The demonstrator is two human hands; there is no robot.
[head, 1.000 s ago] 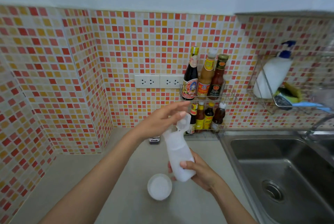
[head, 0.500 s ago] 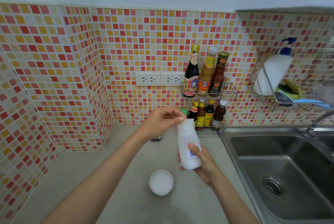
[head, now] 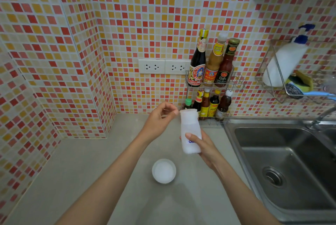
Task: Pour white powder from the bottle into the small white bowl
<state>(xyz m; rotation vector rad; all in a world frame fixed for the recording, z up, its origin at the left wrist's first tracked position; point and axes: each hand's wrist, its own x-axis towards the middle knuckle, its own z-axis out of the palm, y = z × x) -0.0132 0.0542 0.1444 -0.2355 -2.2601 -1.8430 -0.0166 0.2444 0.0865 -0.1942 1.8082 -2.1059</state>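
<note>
My right hand (head: 203,147) grips a white plastic bottle (head: 190,128) with blue print around its lower half and holds it upright above the counter. The bottle's white cap is on top. My left hand (head: 160,121) is just left of the cap, fingers curled, thumb and fingertips close to the cap's edge; I cannot tell if they touch it. The small white bowl (head: 164,170) stands on the grey counter below and to the left of the bottle, with white powder in it.
A two-tier wire rack of sauce bottles (head: 211,86) stands against the tiled wall behind the bottle. A steel sink (head: 283,166) lies to the right. A wall basket (head: 291,72) holds a soap dispenser and sponges. Wall sockets (head: 161,66) sit on the tiles.
The bottle went from tilted to upright and rose a little. My left hand, which was on the cap, has drawn slightly to the left of it.
</note>
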